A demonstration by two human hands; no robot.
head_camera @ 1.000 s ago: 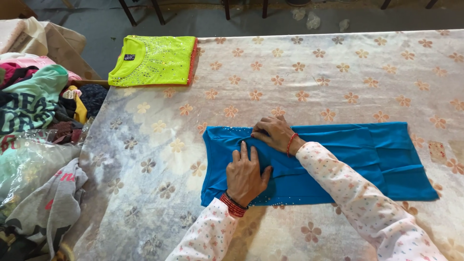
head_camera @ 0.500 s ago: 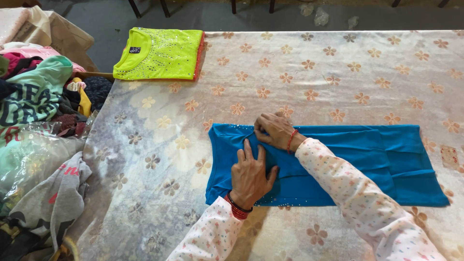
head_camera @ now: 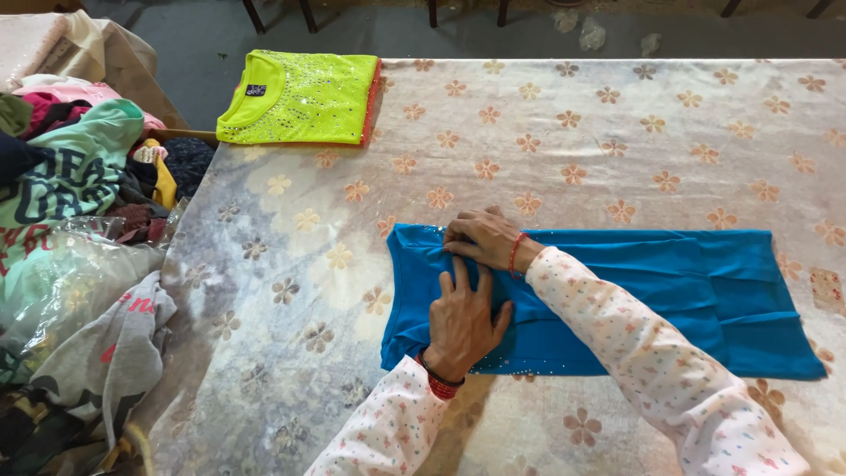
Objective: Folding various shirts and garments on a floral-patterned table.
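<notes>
A blue garment (head_camera: pixel 687 282) lies folded lengthwise on the table (head_camera: pixel 573 132), which has a flowered plastic cover. My left hand (head_camera: pixel 463 322) rests flat on the garment's left part, fingers spread and pointing away from me. My right hand (head_camera: pixel 480 238) lies just beyond it at the garment's upper left edge, fingers curled and pinching the blue fabric. Both wrists carry red thread bands, and both sleeves are white with small coloured dots.
A folded neon yellow top (head_camera: pixel 300 95) with sparkly dots lies at the table's far left corner. To the left of the table is a heap of mixed clothes (head_camera: pixel 62 185), with clear plastic wrapping (head_camera: pixel 62 273) and a grey garment (head_camera: pixel 115 361) nearer me. Chair legs (head_camera: pixel 304 13) stand beyond the table.
My right hand has drawn slightly to the left along the blue garment's upper edge. My left hand stays pressed on the fabric. The view has shifted a little.
</notes>
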